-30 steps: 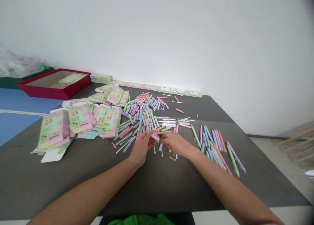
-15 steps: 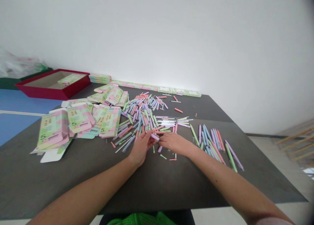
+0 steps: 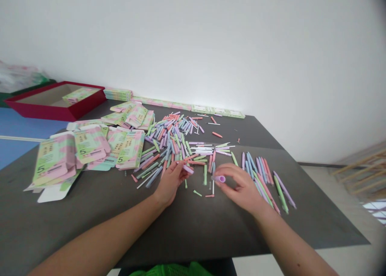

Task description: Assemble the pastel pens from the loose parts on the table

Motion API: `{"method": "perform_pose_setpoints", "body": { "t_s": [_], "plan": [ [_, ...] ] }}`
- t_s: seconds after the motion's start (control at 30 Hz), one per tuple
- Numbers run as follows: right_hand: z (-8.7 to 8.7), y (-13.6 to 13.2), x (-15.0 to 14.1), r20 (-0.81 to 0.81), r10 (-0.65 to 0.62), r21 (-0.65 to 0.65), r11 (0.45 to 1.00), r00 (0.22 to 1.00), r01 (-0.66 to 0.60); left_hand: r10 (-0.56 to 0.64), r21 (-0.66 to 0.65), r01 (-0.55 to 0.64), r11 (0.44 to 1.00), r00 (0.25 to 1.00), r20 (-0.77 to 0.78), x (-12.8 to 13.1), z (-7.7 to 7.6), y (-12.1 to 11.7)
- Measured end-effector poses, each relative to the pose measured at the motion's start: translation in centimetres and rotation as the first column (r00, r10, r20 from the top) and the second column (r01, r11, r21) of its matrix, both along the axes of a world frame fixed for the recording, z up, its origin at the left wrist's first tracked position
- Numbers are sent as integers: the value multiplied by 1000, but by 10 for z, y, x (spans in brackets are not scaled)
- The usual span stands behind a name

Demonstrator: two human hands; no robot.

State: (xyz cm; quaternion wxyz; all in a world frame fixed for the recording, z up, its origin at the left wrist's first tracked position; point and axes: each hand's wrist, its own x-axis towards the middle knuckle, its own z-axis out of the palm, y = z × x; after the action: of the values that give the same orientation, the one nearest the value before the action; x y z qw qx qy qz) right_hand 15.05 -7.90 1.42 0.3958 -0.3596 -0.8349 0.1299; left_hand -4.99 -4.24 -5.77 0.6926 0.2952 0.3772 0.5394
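My left hand (image 3: 170, 182) is closed, its thumb and fingers pinching a purple pen barrel piece (image 3: 188, 170). Farther right, my right hand (image 3: 241, 185) grips a short purple tube (image 3: 220, 179) between thumb and fingers, its hollow end showing. A clear tip seems to extend from the tube's left side. Beyond my hands lies a heap of pastel pen parts (image 3: 175, 135), with white refills (image 3: 202, 150) near its right side. A green barrel (image 3: 205, 174) and a small green piece (image 3: 197, 193) rest on the table between my hands.
To the right lie several pens (image 3: 262, 175) in a loose group. Flattened printed boxes (image 3: 90, 145) are spread at left, and a red tray (image 3: 60, 112) stands behind them. Stacked boxes (image 3: 119, 94) line the wall along the dark table (image 3: 187, 232).
My hands have moved apart. The right hand has drawn away to the right and turned, now holding the hollow purple tube; the left keeps its purple piece. The view has shifted slightly.
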Motion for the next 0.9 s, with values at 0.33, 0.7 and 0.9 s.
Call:
{"method": "perform_pose_setpoints", "body": {
  "t_s": [0.33, 0.7, 0.9],
  "plan": [
    [27, -33, 6, -85, 55, 107, 993, 995, -45, -51, 53, 55, 997, 996, -79, 1, 1, -2],
    [19, -37, 8, -82, 29, 93, 995, 996, -22, -100, 67, 111, 992, 984, -150, 1, -2, -2],
    [13, -41, 11, -125, 19, 78, 997, 992, -9, -88, 64, 104, 992, 972, -216, 4, 5, -6]
  ]
}}
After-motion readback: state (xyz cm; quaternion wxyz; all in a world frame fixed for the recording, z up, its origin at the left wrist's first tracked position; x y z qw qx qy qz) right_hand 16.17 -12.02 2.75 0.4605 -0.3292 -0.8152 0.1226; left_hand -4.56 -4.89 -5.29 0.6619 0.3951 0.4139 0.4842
